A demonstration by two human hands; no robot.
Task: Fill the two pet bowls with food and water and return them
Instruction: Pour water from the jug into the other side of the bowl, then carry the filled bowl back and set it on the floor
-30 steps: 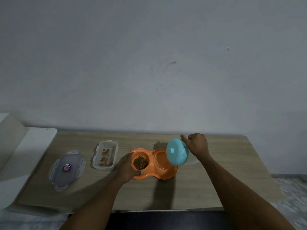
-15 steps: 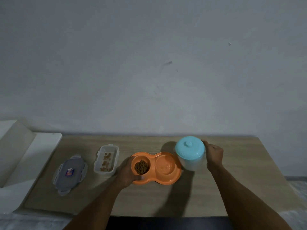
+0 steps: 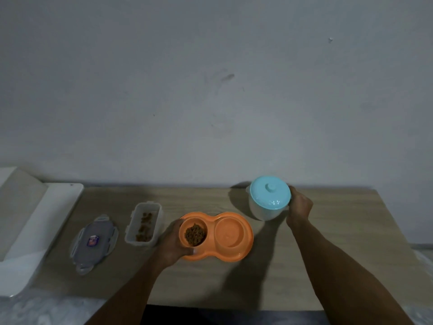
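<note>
Two wells in the orange plastic double pet bowl point(image 3: 216, 235) on the wooden worktop point(image 3: 328, 242): kibble left, water apparently right. Your left hand point(image 3: 172, 242) fingers clamp its left rim; your right hand point(image 3: 300, 206) grips the translucent jug with blue lid point(image 3: 269, 199). Light, rigid, spill-prone; carry level by both ends.

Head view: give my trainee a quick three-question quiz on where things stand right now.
1. True or false: the left compartment of the orange double bowl holds kibble.
2. What does the right hand grip?
A. grey lid
B. blue-lidded jug
C. clear food container
3. Fill in: the left hand steadies the ____.

Key: 1 true; 2 B; 3 orange double bowl.
</note>
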